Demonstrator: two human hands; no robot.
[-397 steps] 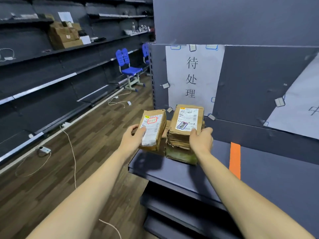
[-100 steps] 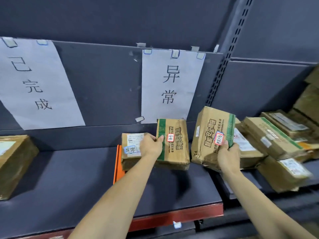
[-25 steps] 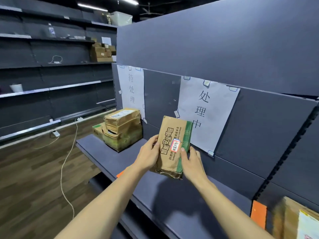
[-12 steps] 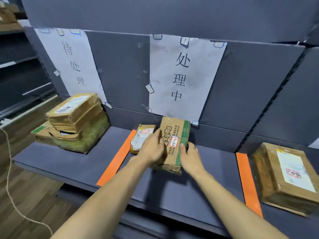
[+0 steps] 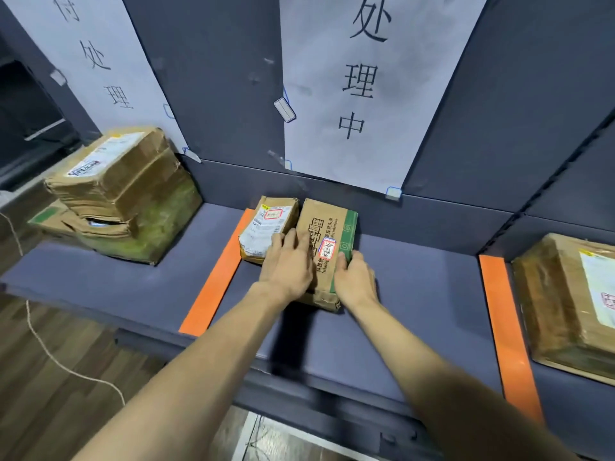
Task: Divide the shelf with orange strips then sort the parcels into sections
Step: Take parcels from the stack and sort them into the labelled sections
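Cardboard, the green-striped parcel (image 5: 327, 251) is held flat on the shelf (image 5: 416, 287) by the left hand (image 5: 288, 266) and right hand (image 5: 354, 281) (beside a smaller parcel (image 5: 268, 227)), and is best slid squarely between the orange strips (image 5: 216, 281).

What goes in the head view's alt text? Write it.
Both hands, left hand and right hand, set a green-banded cardboard parcel on a grey shelf beside a smaller parcel, under a paper sign, between two orange strips.
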